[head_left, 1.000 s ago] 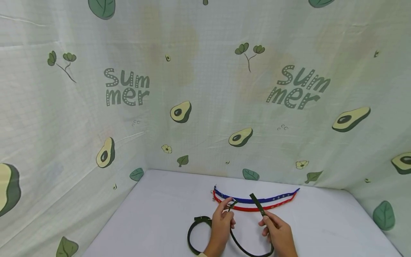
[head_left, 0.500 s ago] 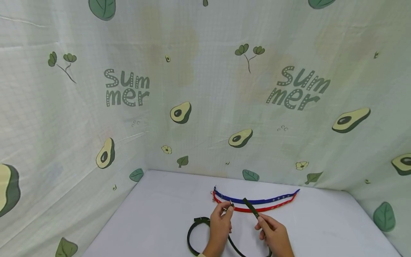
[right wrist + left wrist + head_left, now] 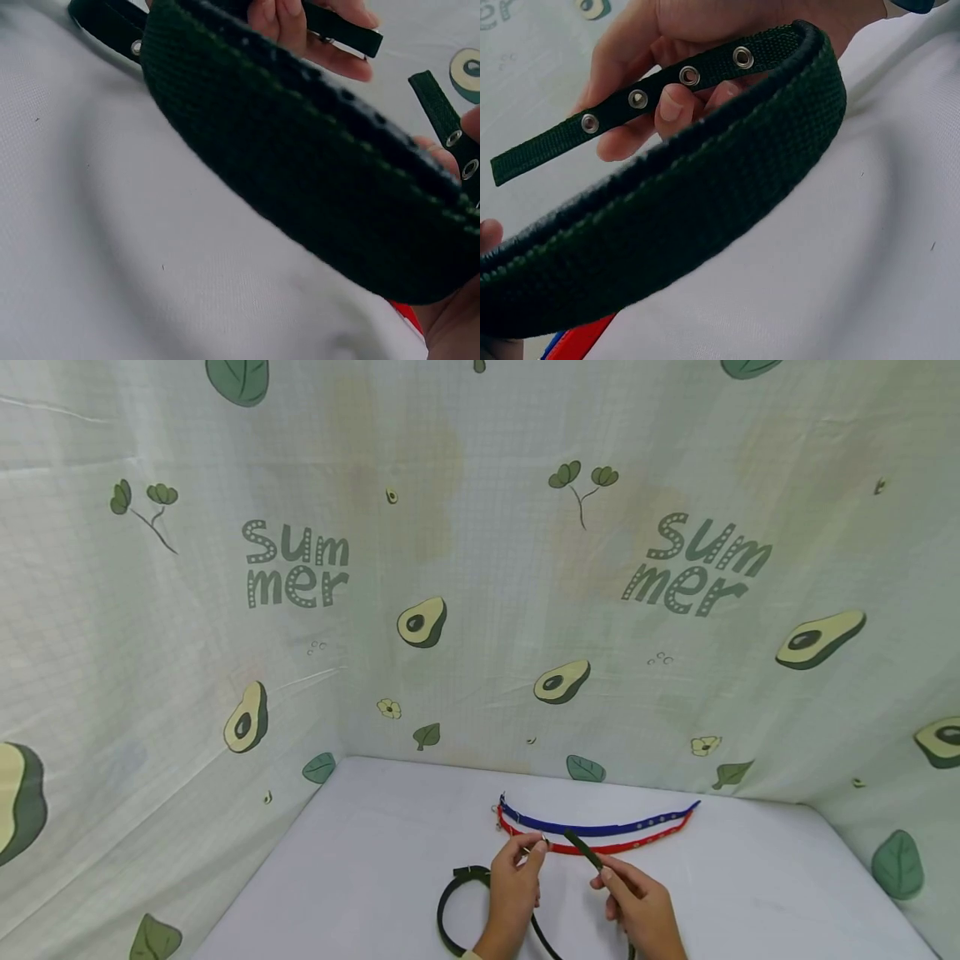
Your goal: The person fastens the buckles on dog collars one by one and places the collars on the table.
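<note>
The left hand (image 3: pixel 514 887) is pinching the green collar (image 3: pixel 675 206) near one end. The right hand (image 3: pixel 647 910) is pinching its eyeleted end.

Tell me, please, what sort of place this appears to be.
Possibly a screened-off work corner: patterned cloth hangs behind a white table, with a blue strap and a red strap lying on it.

In the head view, the metal piece (image 3: pixel 545 840) at the fingertips of the left hand (image 3: pixel 514 881) was too small for us to make out. The bottom edge cut off the held green collar (image 3: pixel 545 937), and the left hand hid part of the red collar (image 3: pixel 615 849). We lost part of the other green collar (image 3: pixel 442 912) behind the left arm. In the right wrist view, the right edge cropped the right hand (image 3: pixel 641 903).
</note>
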### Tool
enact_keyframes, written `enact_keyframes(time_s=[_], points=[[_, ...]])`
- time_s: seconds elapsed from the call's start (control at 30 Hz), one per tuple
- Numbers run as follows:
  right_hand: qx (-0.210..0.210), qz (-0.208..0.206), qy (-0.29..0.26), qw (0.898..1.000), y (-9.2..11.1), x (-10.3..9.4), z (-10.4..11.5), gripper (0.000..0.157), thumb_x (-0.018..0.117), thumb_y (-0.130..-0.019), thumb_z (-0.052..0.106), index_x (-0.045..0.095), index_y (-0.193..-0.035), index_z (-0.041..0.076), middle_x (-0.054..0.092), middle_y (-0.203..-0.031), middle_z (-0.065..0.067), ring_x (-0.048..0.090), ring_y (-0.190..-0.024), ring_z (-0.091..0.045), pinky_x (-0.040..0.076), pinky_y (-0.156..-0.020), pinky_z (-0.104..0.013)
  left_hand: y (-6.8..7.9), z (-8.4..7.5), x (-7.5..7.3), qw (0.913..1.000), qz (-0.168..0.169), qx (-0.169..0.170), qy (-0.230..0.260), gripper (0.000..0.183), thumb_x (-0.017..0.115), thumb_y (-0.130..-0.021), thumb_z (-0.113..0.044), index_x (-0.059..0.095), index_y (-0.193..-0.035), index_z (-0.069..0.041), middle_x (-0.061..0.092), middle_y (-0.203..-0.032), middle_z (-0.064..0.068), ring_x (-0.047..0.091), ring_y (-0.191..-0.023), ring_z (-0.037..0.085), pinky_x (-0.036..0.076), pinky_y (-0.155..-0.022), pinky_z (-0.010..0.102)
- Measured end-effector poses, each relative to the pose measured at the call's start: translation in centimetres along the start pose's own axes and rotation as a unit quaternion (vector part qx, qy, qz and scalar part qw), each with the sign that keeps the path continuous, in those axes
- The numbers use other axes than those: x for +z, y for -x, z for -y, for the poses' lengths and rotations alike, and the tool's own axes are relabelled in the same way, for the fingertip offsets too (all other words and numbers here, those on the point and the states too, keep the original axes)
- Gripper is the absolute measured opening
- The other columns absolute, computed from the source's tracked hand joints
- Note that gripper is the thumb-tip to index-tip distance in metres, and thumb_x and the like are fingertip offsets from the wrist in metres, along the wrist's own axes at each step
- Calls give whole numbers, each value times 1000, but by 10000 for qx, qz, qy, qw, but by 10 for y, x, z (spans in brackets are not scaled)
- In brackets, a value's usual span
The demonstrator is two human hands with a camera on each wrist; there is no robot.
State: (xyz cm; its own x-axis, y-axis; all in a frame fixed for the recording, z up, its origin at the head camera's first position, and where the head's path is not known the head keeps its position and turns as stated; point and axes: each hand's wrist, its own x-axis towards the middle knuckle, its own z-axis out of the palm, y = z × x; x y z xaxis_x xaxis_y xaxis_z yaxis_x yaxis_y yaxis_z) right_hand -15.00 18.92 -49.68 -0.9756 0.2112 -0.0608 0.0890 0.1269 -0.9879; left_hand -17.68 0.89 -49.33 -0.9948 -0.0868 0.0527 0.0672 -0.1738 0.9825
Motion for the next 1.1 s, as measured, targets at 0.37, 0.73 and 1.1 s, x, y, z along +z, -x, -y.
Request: enact_keyframes(time_s=[0.37,0.73,1.1], points=[[-301,99,-115,9994,6,4,2,29,70,-94,16,71,-119,1,70,-86,-15,58,-59,-19,48,-49,-30,2,-2,2,9998,148,-69,146,20,76,-90,-24,73,-101,-8,63,-92,3,38,-45,7,33,-40,19],[-536,130,-4,9985,7,4,0,24,71,-93,15,73,-114,3,70,-85,-17,59,-60,-20,50,-50,-31,2,-2,1,9997,227,92,12,22,76,-89,-23,71,-107,-11,66,-93,3,43,-51,8,33,-40,18],[-491,122,-33,9987,8,5,3,24,71,-93,12,73,-114,1,70,-85,-15,58,-60,-19,49,-51,-29,4,-2,2,9989,260,117,-369,19,76,-90,-24,77,-106,-15,71,-93,0,49,-61,12,34,-43,19]])
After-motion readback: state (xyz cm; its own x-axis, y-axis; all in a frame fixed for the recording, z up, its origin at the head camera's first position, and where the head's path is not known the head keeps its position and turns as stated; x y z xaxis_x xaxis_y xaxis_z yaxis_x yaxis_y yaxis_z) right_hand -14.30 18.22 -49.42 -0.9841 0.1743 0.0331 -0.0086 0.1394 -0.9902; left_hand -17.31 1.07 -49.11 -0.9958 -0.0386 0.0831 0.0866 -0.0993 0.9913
